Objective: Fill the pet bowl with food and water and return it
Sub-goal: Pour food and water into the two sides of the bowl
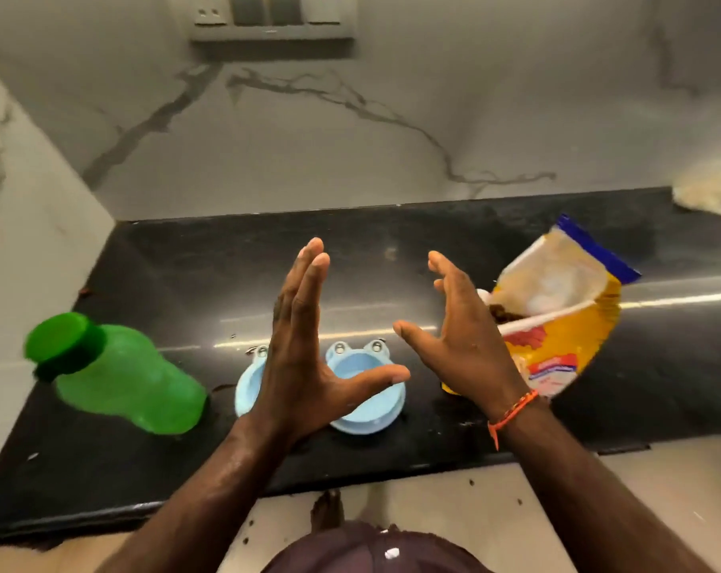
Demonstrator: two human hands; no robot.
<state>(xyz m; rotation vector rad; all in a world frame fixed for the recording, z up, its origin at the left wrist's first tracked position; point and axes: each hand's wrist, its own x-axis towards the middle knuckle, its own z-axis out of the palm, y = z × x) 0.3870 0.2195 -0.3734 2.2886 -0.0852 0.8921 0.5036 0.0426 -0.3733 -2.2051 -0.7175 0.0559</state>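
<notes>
A light blue double pet bowl (362,411) with frog eyes sits on the black counter (185,275), partly hidden behind my left hand. My left hand (305,357) hovers above it, fingers straight and thumb spread, holding nothing. My right hand (458,341) is raised beside it, palm facing left, fingers spread and empty, an orange thread on the wrist. A green water bottle (118,374) with a green cap stands to the left of the bowl. An open yellow food bag (557,316) with a blue top edge leans at the right, brown kibble visible inside.
Grey-veined marble walls rise behind and to the left of the counter, with a switch panel (271,14) high on the back wall. A pale blurred object (710,192) lies at the counter's far right. Light floor shows below the counter's front edge.
</notes>
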